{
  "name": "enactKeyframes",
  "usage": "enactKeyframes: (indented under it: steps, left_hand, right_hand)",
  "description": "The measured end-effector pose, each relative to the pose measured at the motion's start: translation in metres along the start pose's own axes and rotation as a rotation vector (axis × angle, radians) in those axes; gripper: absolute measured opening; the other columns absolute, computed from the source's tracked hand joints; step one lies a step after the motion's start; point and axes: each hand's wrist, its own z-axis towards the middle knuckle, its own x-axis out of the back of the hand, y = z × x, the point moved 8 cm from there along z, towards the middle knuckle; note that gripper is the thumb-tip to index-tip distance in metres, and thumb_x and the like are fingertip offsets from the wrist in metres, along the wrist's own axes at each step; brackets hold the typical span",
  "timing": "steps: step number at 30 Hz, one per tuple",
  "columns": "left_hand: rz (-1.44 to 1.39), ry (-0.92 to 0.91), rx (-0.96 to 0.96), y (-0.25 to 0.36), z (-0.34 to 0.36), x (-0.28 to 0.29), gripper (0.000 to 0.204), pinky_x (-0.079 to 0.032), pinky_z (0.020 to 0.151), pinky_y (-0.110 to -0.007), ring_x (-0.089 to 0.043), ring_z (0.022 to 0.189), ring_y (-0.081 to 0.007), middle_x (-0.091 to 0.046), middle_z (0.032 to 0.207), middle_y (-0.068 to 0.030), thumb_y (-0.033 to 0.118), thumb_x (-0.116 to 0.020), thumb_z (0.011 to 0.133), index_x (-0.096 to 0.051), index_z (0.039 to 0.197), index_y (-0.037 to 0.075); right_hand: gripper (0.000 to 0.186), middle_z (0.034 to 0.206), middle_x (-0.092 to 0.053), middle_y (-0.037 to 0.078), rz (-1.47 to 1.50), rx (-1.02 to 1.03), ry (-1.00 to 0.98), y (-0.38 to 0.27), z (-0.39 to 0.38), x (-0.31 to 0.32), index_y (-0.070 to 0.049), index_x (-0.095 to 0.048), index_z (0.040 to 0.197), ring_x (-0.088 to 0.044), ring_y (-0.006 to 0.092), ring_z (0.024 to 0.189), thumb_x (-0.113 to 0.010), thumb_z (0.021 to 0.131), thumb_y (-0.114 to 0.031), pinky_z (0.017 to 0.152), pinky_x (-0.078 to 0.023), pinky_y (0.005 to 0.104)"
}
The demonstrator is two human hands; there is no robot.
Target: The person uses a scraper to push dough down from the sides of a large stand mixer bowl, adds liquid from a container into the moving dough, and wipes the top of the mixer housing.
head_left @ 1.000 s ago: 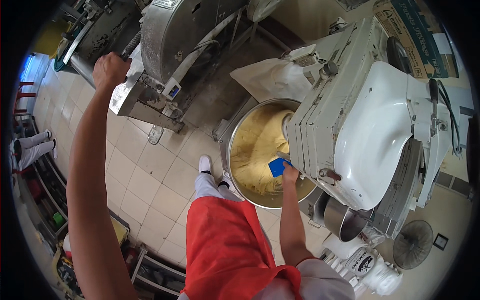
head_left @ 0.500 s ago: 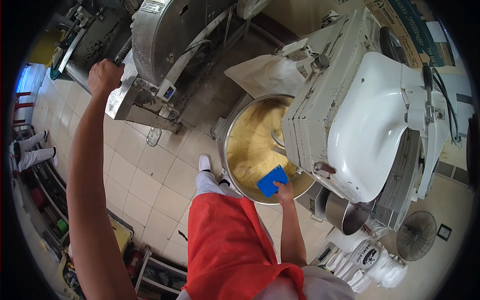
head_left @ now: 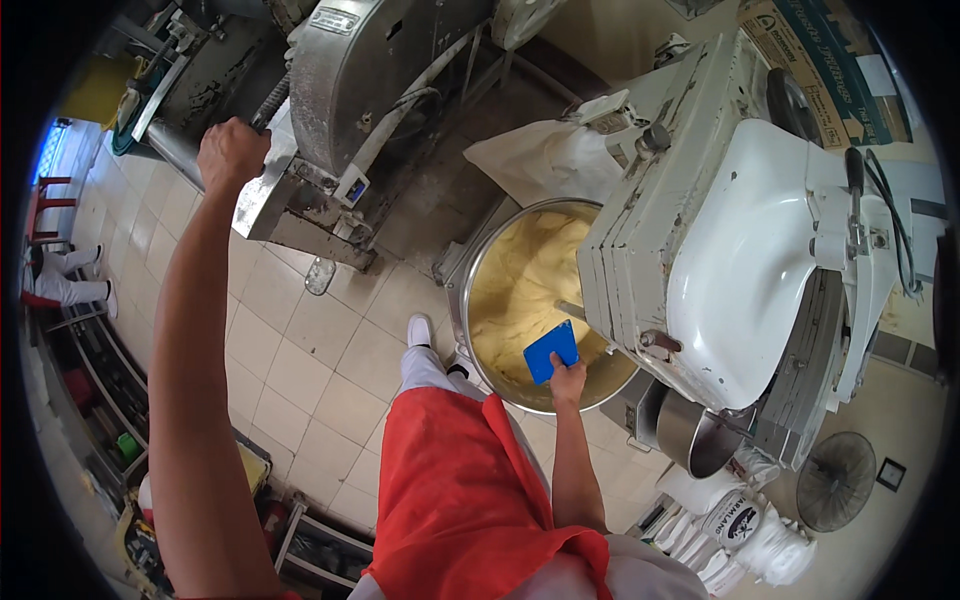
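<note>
In my right hand [head_left: 568, 382] is a flat blue dough scraper [head_left: 551, 352], held over the near side of a large steel mixer bowl [head_left: 532, 408]. Yellow dough [head_left: 520, 280] fills much of the bowl, its surface uneven and folded. A metal mixing hook [head_left: 568, 310] shows partly in it beneath the mixer head. Far to the left, my left hand [head_left: 233, 155] is stretched out and closed round the handle [head_left: 263, 122] at the end of a ribbed rod on a worn metal machine. Most of that handle is hidden by my fingers.
The mixer's white housing [head_left: 740, 270] rises on the right, with a smaller steel bowl [head_left: 690, 440] below it. A stack of white sacks [head_left: 740, 520] and a fan [head_left: 836, 480] stand at the lower right. Another person's legs [head_left: 75, 280] show at far left. Tiles [head_left: 310, 370] cover the floor.
The whole view has shifted slightly, so things sit a little farther right and lower. The scraper has turned in my right hand; the hook has changed position in the dough. My left hand keeps its hold.
</note>
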Motion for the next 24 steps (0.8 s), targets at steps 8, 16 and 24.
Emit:
enactKeyframes:
  steps: [8,16,24]
  left_hand:
    - [0.002,0.027,-0.001,-0.005,-0.001,-0.002,0.036,-0.050,0.084,-0.039,-0.064,0.091,-0.0347,-0.068,0.089,-0.0200,0.033,-0.061,0.076,-0.070,0.086,0.000]
    - [-0.001,-0.041,-0.013,0.015,0.006,0.000,0.035,-0.051,0.083,-0.039,-0.065,0.091,-0.0335,-0.068,0.087,-0.0196,0.031,-0.060,0.075,-0.070,0.086,0.000]
    - [0.010,0.016,0.022,-0.008,-0.002,0.002,0.031,-0.051,0.083,-0.038,-0.065,0.090,-0.0338,-0.068,0.089,-0.0201,0.026,-0.057,0.074,-0.071,0.086,0.001]
  right_hand:
    - [0.018,0.078,-0.063,0.025,-0.333,0.251,0.150,-0.038,-0.017,0.016,0.004,-0.062,0.083,-0.062,0.0424,0.071,-0.063,0.082,-0.014,0.062,-0.045,0.0488]
    - [0.020,0.086,-0.063,0.023,-0.776,0.264,-0.033,0.000,0.076,-0.073,0.000,-0.062,0.091,-0.062,0.0418,0.084,-0.052,0.082,-0.016,0.073,-0.051,0.0480]
    - [0.031,0.099,-0.065,0.015,-0.131,-0.070,-0.132,0.041,0.027,-0.004,-0.004,-0.059,0.108,-0.066,0.0318,0.080,-0.061,0.079,-0.012,0.068,-0.055,0.0416]
